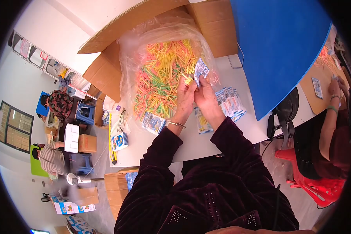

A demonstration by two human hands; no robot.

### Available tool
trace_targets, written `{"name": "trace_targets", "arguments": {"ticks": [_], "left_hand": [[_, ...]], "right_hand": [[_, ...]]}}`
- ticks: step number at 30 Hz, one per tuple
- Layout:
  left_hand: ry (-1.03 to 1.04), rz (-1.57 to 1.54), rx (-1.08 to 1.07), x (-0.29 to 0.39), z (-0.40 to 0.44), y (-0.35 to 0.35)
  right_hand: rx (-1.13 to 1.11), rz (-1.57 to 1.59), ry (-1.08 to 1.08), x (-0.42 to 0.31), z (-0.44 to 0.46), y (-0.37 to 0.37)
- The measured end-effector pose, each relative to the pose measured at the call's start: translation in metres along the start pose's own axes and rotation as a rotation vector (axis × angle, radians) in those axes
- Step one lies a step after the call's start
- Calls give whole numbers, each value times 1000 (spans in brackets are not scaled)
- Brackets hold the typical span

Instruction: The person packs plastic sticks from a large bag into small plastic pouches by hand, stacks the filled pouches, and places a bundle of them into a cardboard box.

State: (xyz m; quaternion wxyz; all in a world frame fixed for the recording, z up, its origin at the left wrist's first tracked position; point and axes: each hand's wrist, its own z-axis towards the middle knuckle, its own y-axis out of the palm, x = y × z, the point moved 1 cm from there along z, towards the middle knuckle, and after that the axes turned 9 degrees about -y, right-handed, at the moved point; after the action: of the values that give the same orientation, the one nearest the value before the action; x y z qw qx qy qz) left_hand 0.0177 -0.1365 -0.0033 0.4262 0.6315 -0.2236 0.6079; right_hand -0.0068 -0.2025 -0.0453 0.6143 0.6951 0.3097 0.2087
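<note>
My left hand (185, 97) is closed around a small bunch of pale yellow sticks (188, 81). Close beside it, my right hand (206, 97) pinches a small blue-and-white printed packet (201, 69), held upright. Whether the packet's mouth is open I cannot tell. Both hands are over the near side of a heap of thin pink, yellow and green sticks (160, 78), which lies in a clear plastic liner (130, 58). Several similar packets (230, 103) lie by my right wrist, and one packet (154, 123) lies by my left wrist.
A cardboard box (214, 29) surrounds the liner on the white table (144, 150). A blue panel (277, 50) stands to the right. Beyond it, another person's hand (334, 86) works near a packet (317, 87). Glasses (122, 120) and a small printed pack (119, 141) lie left.
</note>
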Motion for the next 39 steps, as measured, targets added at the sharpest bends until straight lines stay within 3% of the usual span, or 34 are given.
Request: {"name": "trace_targets", "arguments": {"ticks": [3,11,17,19,22,26,30,33,39], "left_hand": [[22,4,33,1,-5,5],[44,-116,181,0,-5,8],[-128,-435,61,7,20,-32],[-230,-607,-150,5,31,-56],[-313,-660,-123,18,29,-69],[-424,-623,21,36,19,-62],[-341,-625,-62,42,18,-72],[-330,-607,68,59,17,-77],[-167,-465,-90,101,10,-61]], "right_hand": [[-68,9,24,3,6,-6],[6,3,-58,0,-7,7],[-5,-41,-144,-12,-18,22],[-23,-91,-162,-19,-21,26],[-77,-302,-245,-27,-22,28],[-193,-469,-164,-33,-27,29],[-293,-673,-72,-42,-27,27],[-337,-831,42,-52,-34,29],[-498,-995,222,-61,-43,29]]}}
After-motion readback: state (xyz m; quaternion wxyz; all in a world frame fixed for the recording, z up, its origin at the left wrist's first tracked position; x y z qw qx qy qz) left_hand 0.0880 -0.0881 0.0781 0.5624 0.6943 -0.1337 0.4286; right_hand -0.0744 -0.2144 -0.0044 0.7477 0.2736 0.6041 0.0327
